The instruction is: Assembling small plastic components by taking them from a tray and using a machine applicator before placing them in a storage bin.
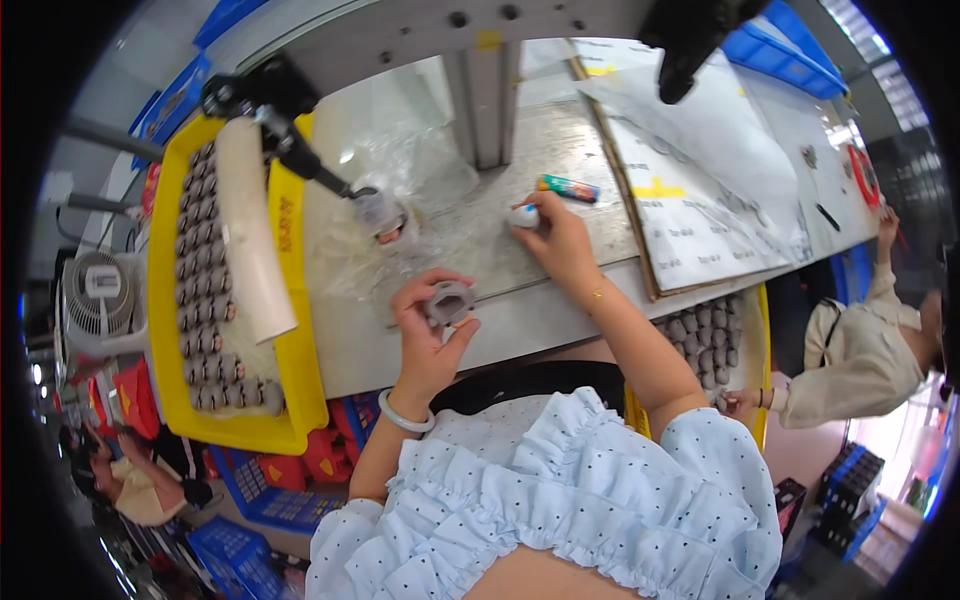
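A small hollow grey part (455, 290) with an angular opening sits between the thumb and fingers of my left hand (424, 345), above the table's near edge. My right hand (565, 245) pinches a small white rounded piece with a blue mark (523, 214) over the metal plate (545, 130). Just beyond those fingers lies a green, orange-ended tube (569, 188). Another grey part (378, 212) stands upright at the left, near the tip of a black jointed arm (300, 155), with clear plastic film (425, 165) around it.
Rows of grey parts (205, 262) fill a yellow tray (170, 330) on the left, where a long pale strip (253, 235) also lies. A metal post (478, 110) rises ahead. At right are a sheet-covered board (690, 200), another parts tray (766, 345) and a co-worker's hand (742, 402).
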A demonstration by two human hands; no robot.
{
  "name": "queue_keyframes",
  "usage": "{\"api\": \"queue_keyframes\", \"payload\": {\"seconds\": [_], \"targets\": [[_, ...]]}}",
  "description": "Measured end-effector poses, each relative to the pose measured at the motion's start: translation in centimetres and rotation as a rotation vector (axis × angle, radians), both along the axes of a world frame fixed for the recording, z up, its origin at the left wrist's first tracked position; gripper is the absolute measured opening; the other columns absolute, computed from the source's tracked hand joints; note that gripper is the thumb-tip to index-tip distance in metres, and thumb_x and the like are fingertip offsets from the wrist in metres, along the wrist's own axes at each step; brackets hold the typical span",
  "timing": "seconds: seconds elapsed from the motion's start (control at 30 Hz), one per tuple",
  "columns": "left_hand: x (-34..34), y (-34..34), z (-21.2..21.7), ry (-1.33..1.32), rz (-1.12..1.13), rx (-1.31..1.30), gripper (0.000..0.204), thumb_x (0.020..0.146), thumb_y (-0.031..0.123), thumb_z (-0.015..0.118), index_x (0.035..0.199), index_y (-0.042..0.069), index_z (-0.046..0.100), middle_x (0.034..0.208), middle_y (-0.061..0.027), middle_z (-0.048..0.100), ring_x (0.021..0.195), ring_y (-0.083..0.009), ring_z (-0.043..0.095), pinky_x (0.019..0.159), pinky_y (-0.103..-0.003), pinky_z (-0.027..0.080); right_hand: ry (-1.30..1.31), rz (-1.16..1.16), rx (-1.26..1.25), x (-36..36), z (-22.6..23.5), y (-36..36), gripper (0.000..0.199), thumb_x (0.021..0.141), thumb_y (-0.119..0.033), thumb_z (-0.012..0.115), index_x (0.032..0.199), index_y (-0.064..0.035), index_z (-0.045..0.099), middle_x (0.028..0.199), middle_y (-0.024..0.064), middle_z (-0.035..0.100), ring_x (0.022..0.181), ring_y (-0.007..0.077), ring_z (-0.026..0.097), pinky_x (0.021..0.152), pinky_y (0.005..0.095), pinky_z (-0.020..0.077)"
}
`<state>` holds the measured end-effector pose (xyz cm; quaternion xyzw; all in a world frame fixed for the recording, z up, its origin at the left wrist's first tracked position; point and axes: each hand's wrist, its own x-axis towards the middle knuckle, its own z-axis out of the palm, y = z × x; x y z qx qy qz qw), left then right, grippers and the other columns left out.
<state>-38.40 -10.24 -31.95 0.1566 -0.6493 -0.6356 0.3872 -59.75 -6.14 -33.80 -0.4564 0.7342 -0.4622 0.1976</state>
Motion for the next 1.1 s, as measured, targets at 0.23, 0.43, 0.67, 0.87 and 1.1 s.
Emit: {"api": "queue_keyframes", "payload": {"seconds": [0.23, 0.43, 0.67, 0.87, 1.1], "targets": [[0.0, -0.4, -1.2, -0.005, 0.252, -0.422, 0.05, 0.078, -0.003, 0.062, 0.107, 0.015, 0.026, 0.12, -0.0198, 0.039, 0.102, -0.0293, 0.051, 0.083, -0.035, 0.046, 0.293, -0.231, -0.133, -6.5, 3.9, 6.2, 0.032, 0.073, 0.001, 0.061, 0.105, -0.0061, 0.058, 0.101, 0.0122, 0.06, 0.096, 0.03, 0.056, 0.085, 0.0353, 0.0447], [-0.8, 0.2, -1.0, -0.058, 0.419, -0.745, 0.049, 0.078, -0.002, 0.064, 0.104, 0.014, 0.025, 0.119, -0.02, 0.039, 0.101, -0.0317, 0.052, 0.083, -0.037, 0.047, 0.57, -0.855, 0.48, -23.1, 1.0, 15.8, 0.023, 0.079, -0.02, 0.06, 0.098, -0.0082, 0.066, 0.093, 0.0135, 0.065, 0.087, 0.0301, 0.061, 0.077, 0.0376, 0.0475], [-0.7, 1.9, 0.3, 0.039, 0.127, 0.3, 0.064, 0.076, -0.002, 0.066, 0.12, 0.019, 0.024, 0.121, -0.0136, 0.039, 0.106, -0.0251, 0.05, 0.088, -0.037, 0.045, 0.595, -0.748, 0.41, -23.8, -0.5, 14.1, 0.04, 0.071, -0.028, 0.069, 0.102, -0.0028, 0.063, 0.099, 0.0131, 0.064, 0.089, 0.0287, 0.061, 0.079, 0.0356, 0.0474], [0.7, 2.3, 0.9, 0.011, 0.037, 0.426, 0.065, 0.076, 0.0, 0.066, 0.121, 0.019, 0.024, 0.12, -0.0102, 0.04, 0.106, -0.0256, 0.051, 0.089, -0.038, 0.046, 0.485, -0.833, 0.121, -22.4, 0.2, 14.7, 0.03, 0.072, -0.005, 0.067, 0.101, -0.002, 0.06, 0.091, 0.0106, 0.066, 0.07, 0.0181, 0.062, 0.066, 0.0305, 0.0489], [1.3, 2.1, 1.3, -0.051, -0.036, 0.618, 0.069, 0.074, 0.003, 0.069, 0.124, 0.019, 0.023, 0.118, -0.0099, 0.043, 0.105, -0.0248, 0.052, 0.085, -0.035, 0.046, 0.569, 0.079, -0.183, 0.3, 1.8, 5.1, 0.025, 0.068, 0.006, 0.063, 0.089, -0.0073, 0.066, 0.081, 0.0068, 0.06, 0.072, 0.0224, 0.058, 0.064, 0.0311, 0.049]]}}
